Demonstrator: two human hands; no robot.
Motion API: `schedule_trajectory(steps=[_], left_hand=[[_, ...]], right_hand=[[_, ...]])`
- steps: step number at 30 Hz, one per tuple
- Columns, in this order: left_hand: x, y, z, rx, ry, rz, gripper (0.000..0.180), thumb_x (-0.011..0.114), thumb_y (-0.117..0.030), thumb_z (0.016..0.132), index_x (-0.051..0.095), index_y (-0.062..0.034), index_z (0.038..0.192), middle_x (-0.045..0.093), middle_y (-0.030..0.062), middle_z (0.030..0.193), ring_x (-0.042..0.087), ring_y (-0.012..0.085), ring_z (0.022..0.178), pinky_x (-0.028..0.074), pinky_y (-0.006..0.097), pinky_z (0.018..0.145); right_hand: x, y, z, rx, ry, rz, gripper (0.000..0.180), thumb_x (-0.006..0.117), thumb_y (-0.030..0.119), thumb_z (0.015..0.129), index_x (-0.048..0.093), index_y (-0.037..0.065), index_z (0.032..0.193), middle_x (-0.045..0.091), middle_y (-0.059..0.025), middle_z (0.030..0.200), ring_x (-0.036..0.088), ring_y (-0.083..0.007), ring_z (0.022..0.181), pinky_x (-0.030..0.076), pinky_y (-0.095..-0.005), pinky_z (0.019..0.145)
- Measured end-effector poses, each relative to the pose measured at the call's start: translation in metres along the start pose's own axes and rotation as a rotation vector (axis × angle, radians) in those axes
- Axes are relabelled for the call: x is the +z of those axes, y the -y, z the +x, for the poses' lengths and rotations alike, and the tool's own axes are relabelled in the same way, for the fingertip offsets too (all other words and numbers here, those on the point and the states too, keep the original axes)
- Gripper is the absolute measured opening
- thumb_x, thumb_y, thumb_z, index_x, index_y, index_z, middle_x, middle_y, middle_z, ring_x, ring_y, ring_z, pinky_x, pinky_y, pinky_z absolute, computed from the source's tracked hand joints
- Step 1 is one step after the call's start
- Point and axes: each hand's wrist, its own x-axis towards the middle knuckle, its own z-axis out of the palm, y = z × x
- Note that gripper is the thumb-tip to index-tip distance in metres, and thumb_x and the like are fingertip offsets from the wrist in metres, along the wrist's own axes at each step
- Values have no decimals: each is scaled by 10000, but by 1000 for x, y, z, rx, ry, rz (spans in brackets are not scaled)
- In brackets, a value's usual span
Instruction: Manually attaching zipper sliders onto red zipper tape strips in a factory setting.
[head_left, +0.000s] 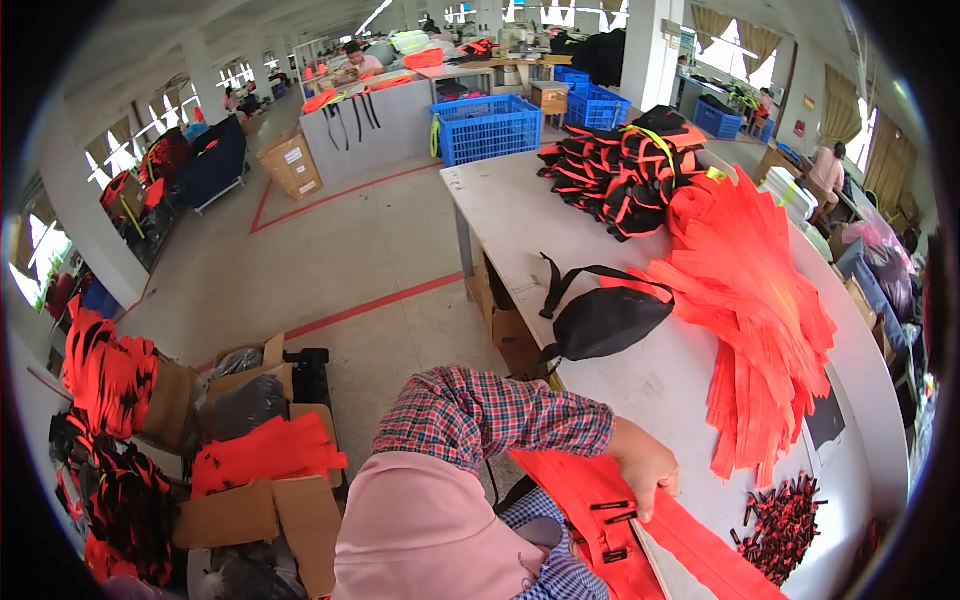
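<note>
Only one hand (645, 470), fingers curled onto orange strap (590, 500); grip unclear, other hand hidden.

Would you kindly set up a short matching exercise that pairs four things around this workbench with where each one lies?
Things:
1. black pouch
2. blue crate
3. small black clips
4. cardboard boxes

Places:
A. on the floor beyond the table's far end
B. on the floor at the person's left
C. on the table, middle, left of the fanned orange strips
D. on the table's near right part

Pairs: 1-C, 2-A, 3-D, 4-B
</note>
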Motion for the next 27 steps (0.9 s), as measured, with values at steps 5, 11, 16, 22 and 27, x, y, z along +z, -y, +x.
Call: schedule_trajectory(steps=[5,11,16,22,27], left_hand=[[40,70,46,74,259,236,538,734,-497,785,711,-2,995,706,220,918,669,372,870,512,479,765],[2,66,62,14,-194,574,392,689,-407,859,634,-30,952,666,188,860,641,407,810,513,498,730],[-95,94,157,33,-584,900,310,691,-220,843,641,-2,1057,664,166,988,625,353,977,491,464,855],[-179,149,252,-87,-915,1020,393,661,-239,890,589,6,1188,636,188,1133,588,353,1107,472,484,923],[-199,168,277,-234,-738,1028,452,706,-304,872,579,-54,1227,658,122,1175,609,329,1126,479,490,945]], right_hand=[[-30,-43,-115,432,260,-68,344,616,289,978,639,-39,1079,686,-226,974,669,-321,830,545,-414,699],[-40,-117,-178,233,357,-194,286,588,213,978,557,1,1167,615,-160,1117,599,-282,1004,496,-373,866],[-20,-32,-137,115,318,-139,170,602,72,931,577,-1,1082,612,-160,1006,606,-314,886,498,-420,789],[-10,20,-118,-44,366,-51,106,615,14,905,598,-9,1007,628,-181,1017,617,-363,932,507,-419,803],[-2,38,-123,-65,459,80,104,648,-14,871,615,1,968,646,-160,973,634,-346,905,524,-416,776]])
